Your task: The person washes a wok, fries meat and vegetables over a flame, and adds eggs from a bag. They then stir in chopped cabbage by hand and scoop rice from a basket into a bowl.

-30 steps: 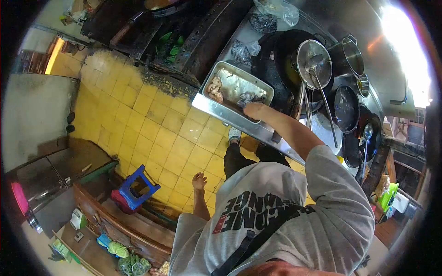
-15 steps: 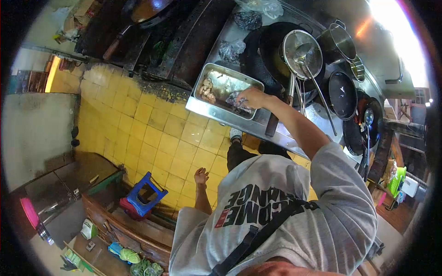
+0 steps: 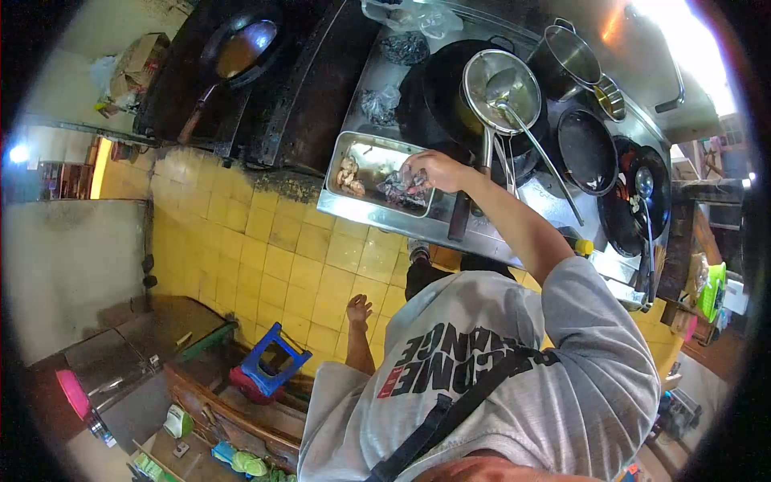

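Observation:
My right hand (image 3: 431, 172) reaches into a rectangular metal tray (image 3: 373, 210), its fingers bent down round some dark grey pieces (image 3: 395, 189) at the tray's right side. Pale, light brown pieces (image 3: 348, 177) lie in a small heap at the left end of the same tray. Low over the yellow floor, my left hand (image 3: 359, 308) hangs with loosely curled fingers and holds nothing.
Right of the tray, a strainer (image 3: 477, 80) with a ladle lies over a large black wok (image 3: 438, 88). Beyond are a steel pot (image 3: 569, 60) and dark pans (image 3: 588, 153). A blue stool (image 3: 269, 361) stands at lower left; another wok (image 3: 241, 50) is at upper left.
The view has shifted a little. My right hand is still at the dark grey pieces, with its fingers now more spread over them. My left hand still hangs empty.

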### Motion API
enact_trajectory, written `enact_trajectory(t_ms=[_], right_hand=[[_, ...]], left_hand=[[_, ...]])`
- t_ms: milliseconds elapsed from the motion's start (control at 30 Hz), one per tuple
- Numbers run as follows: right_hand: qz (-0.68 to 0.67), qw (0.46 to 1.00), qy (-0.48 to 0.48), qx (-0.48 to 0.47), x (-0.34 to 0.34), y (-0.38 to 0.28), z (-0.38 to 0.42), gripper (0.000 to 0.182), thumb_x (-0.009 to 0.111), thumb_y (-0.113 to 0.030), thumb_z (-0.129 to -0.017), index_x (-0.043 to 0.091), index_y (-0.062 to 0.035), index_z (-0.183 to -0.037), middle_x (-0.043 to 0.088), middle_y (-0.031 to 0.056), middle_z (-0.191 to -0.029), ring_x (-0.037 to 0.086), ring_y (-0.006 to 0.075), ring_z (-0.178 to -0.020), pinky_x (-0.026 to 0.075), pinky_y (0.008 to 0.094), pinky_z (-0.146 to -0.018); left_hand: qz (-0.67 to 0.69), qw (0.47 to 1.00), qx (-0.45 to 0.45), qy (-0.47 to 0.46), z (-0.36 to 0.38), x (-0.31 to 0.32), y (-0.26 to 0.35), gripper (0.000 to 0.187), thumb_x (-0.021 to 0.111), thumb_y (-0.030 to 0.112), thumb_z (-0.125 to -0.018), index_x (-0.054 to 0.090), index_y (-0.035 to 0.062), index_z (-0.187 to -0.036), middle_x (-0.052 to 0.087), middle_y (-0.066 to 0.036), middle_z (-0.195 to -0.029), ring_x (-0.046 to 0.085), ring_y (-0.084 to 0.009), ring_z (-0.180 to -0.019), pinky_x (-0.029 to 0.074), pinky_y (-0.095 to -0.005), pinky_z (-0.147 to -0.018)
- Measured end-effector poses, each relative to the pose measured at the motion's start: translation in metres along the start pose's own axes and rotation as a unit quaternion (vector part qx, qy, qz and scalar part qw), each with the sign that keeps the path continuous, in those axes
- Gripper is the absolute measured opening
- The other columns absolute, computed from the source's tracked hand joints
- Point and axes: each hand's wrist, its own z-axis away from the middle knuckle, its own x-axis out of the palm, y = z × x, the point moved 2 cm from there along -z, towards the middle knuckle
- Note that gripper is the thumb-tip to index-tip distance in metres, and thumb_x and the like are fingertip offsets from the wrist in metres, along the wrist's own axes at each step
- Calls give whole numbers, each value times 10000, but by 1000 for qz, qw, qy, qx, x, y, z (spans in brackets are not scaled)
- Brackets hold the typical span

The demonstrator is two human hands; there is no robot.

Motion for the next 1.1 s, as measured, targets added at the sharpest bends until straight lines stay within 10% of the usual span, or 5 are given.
enact_trajectory(t_ms=[267, 333, 533, 867, 1100], right_hand=[[122, 992, 23, -20, -1, 9, -8, 173, 596, -130, -817, 573, 12, -914, 569, 56, -816, 549, 139, -717, 480, 271, -642], [202, 978, 6, -40, -5, 17, -18, 173, 591, -114, -817, 569, 19, -925, 577, 62, -830, 564, 149, -728, 498, 294, -650], [49, 999, -10, 5, 5, 10, -7, 187, 591, -59, -808, 552, 54, -953, 568, 137, -936, 584, 216, -837, 539, 360, -713], [-52, 998, 20, 3, 13, 7, 6, 264, 573, -142, -837, 510, 8, -1046, 562, 112, -983, 603, 252, -879, 501, 382, -805], [-94, 993, 49, -46, 22, 7, 18, 265, 600, -129, -818, 528, 6, -1033, 593, 104, -953, 605, 217, -873, 492, 347, -776]], left_hand=[[-6, 992, 68, -105, -9, -13, -18, 393, 560, 285, -806, 479, 72, -1126, 523, -97, -1097, 551, -278, -925, 426, -426, -770], [-2, 1000, 27, -3, 9, 5, -10, 290, 490, 84, -817, 487, 100, -1107, 570, -75, -1088, 585, -242, -807, 464, -328, -571], [-88, 994, 23, 63, 30, 29, 7, 297, 565, 193, -831, 487, 87, -1097, 576, -36, -991, 568, -178, -704, 434, -286, -551], [-171, 902, 391, -58, 101, 179, 155, 235, 548, 171, -861, 546, 4, -1025, 577, -29, -835, 529, -88, -713, 432, -212, -623], [-197, 854, 474, -85, 138, 268, 209, 172, 588, 158, -833, 619, -9, -861, 553, 11, -700, 468, -50, -605, 378, -198, -540]])
